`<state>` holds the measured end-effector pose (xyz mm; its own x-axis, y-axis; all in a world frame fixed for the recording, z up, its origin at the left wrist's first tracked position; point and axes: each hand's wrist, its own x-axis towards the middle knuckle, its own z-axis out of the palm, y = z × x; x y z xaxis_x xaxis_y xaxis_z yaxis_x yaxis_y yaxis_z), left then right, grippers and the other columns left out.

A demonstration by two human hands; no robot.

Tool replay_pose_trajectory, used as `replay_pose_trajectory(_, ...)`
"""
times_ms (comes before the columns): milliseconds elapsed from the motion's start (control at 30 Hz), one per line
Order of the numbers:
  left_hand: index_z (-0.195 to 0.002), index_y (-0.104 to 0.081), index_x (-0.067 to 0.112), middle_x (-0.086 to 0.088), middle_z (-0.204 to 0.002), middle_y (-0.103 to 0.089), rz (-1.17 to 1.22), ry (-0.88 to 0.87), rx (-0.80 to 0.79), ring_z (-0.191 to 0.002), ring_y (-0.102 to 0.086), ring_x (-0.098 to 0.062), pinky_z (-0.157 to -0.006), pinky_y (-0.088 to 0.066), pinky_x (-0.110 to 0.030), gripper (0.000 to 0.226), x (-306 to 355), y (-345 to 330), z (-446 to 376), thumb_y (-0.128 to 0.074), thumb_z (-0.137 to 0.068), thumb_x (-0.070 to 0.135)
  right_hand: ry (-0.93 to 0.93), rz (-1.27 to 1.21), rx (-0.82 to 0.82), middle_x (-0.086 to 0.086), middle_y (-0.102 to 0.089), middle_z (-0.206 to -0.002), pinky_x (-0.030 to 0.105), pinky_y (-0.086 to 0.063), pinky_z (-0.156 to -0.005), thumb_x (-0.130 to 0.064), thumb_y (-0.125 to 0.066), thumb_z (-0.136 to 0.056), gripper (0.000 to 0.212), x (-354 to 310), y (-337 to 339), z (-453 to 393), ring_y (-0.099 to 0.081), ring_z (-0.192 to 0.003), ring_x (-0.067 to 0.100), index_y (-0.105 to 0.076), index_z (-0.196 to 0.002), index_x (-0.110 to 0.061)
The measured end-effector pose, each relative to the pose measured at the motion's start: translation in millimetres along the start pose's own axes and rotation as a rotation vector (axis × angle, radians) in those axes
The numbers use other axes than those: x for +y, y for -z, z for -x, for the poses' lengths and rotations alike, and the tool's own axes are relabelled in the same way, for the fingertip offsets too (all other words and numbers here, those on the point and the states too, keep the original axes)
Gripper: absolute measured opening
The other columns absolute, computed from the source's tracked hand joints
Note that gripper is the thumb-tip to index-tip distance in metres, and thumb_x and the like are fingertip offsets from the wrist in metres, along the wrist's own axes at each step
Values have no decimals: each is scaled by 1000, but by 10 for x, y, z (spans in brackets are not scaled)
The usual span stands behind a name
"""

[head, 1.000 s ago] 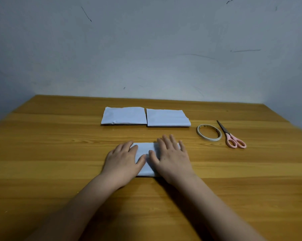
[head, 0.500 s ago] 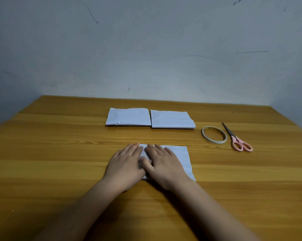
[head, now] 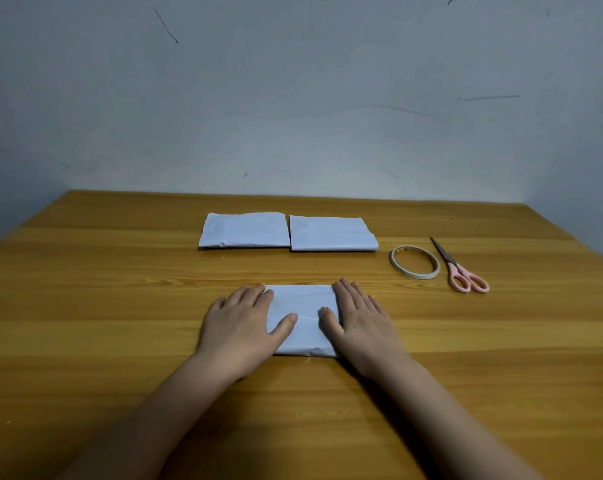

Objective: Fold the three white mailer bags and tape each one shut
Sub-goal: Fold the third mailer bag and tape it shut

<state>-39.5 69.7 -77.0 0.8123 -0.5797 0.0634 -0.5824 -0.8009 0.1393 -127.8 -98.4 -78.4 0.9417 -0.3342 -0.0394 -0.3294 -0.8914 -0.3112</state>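
Flat on the wooden table [head: 120, 306], the folded mailer bag [head: 302, 318] is being pressed between the left hand [head: 239, 327] and right hand [head: 360, 325], fingers straight over its side edges, thumbs resting on its middle, nothing being gripped.

Three white mailer bags are counted on the table [head: 120, 306]: one nearest [head: 303, 318], two beyond it, left [head: 246, 230] and right [head: 331, 233]. One tape roll [head: 414, 262] and one pair of scissors [head: 461, 271] are seen right of them.
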Motion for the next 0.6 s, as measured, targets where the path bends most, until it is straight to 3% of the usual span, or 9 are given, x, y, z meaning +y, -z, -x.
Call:
replay_pose_trajectory(200, -147, -25, 36, 19, -155, -20, 39, -52, 4, -142, -16, -3, -116, -16, -34, 102, -132, 11, 7, 12, -61, 77, -5, 34, 18, -3, 1, -161, 29, 3, -120, -55, -19, -98, 68, 52, -26, 11, 7, -147, 8, -4, -154, -19)
replay_pose_trajectory(400, -149, -17, 37, 21, -156, -12, 94, -83, -11, -144, -8, -2, -117, -11, -32, 121, -241, -45, 22, 30, -49, 86, -11, 30, -18, -2, 2, -161, 30, 3, -120, -56, -17, -98, 70, 42, -19, 5, 7, -147, 9, -3, -154, -18)
replay_pose_trajectory(500, -149, -18, 38, 22, -156, -12, 110, -93, -12, -144, -7, -2, -116, -9, -33, 121, -255, -64, 19, 29, -48, 87, -38, 22, 9, -3, -9, -161, 33, 1, -119, -55, -19, -98, 67, -44, 92, -16, 0, -148, 11, -13, -153, -18)
replay_pose_trajectory(600, -147, -22, 37, 22, -155, -19, 111, -103, 12, -143, -12, -3, -116, -12, -32, 112, -255, -64, 30, 16, -55, 89, 89, 127, 87, -2, -20, -158, 35, 2, -118, -51, -21, -96, 62, -326, 137, -81, -5, -147, 13, -26, -149, -18)
